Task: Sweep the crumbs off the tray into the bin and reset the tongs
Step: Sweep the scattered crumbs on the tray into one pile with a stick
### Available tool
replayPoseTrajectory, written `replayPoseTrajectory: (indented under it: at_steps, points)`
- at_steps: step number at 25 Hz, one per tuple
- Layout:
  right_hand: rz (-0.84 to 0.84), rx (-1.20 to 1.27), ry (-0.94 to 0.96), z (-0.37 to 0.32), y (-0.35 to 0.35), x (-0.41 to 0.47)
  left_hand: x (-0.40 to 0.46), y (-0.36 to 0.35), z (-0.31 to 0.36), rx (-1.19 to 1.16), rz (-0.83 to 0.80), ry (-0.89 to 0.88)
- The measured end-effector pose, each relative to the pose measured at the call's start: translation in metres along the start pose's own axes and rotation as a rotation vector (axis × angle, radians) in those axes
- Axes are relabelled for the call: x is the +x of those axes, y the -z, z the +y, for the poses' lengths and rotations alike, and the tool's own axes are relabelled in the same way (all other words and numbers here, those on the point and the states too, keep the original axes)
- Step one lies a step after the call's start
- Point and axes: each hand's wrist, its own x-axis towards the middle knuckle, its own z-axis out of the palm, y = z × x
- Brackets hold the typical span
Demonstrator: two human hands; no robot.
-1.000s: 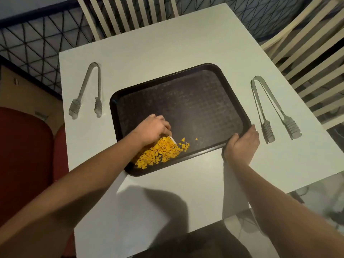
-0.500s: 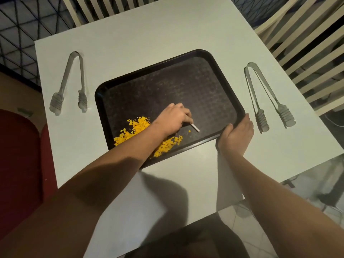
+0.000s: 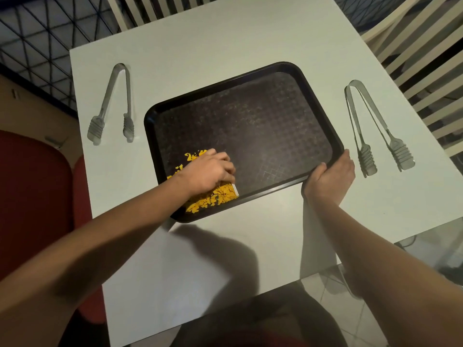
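A black tray (image 3: 250, 116) lies on the white table (image 3: 225, 33). Yellow crumbs (image 3: 215, 197) are heaped in its near left corner. My left hand (image 3: 208, 171) is over the heap and pinches a small white card (image 3: 235, 190), whose edge stands on the tray floor to the right of the crumbs. My right hand (image 3: 330, 176) grips the tray's near right corner, thumb over the rim. One pair of metal tongs (image 3: 112, 106) lies left of the tray, and a second pair of tongs (image 3: 375, 131) lies to its right. No bin is in view.
White slatted chairs stand behind the table (image 3: 155, 8) and on the right (image 3: 426, 58). A red seat (image 3: 32, 196) is at the left edge. A dark shape (image 3: 250, 316) sits below the table's near edge.
My left hand has swept the white card from the tray's near middle back left, gathering the crumbs into the near left corner. My right hand has kept its grip on the tray corner.
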Motion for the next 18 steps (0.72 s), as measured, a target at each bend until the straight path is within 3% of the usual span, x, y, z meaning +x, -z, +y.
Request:
replayPoseTrajectory:
  at_steps: [4,7,10,12,14,18]
  points:
    - [0.005,0.003,0.001,0.0,0.0,0.0,-0.007,-0.002,-0.005,0.274,0.332,-0.116]
    - [0.005,-0.002,0.009,0.0,0.0,0.0,0.001,-0.002,-0.017,0.121,0.441,-0.009]
    - [0.012,-0.009,0.012,0.0,-0.001,0.0,0.014,0.001,-0.032,-0.275,0.41,0.33]
    - [0.016,-0.014,0.011,0.0,-0.001,0.0,0.02,-0.005,-0.044,-0.365,0.389,0.48]
    - [0.014,-0.019,0.008,0.0,-0.002,0.0,0.027,-0.006,-0.051,-0.362,0.329,0.521]
    - [0.018,-0.024,0.009,0.001,-0.003,0.0,0.052,0.006,-0.037,-0.373,0.199,0.437]
